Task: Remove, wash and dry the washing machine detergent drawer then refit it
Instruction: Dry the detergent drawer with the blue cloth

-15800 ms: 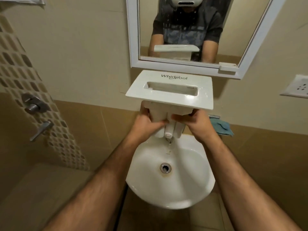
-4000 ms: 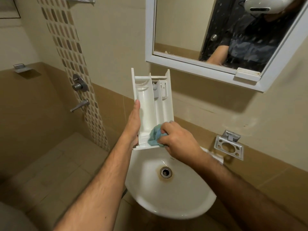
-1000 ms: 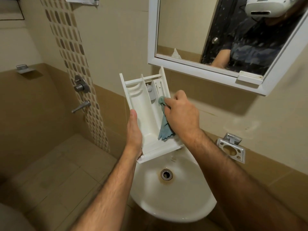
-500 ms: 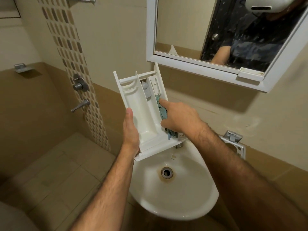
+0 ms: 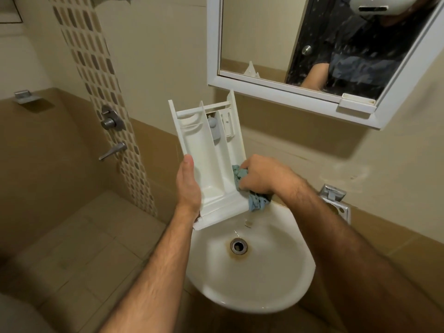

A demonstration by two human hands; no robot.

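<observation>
While the white detergent drawer (image 5: 206,159) is held up above the sink (image 5: 249,280), open side toward the camera and front panel at the bottom, its left edge is gripped by the left hand (image 5: 188,186), thumb laid along the wall. A blue cloth (image 5: 249,188) is bunched in the right hand (image 5: 262,175), whose fingers are curled tight around it, and is pressed into the drawer's right compartment near the bottom. Part of the cloth hangs down past the drawer's corner. A mirror (image 5: 312,39) is fixed on the wall above.
</observation>
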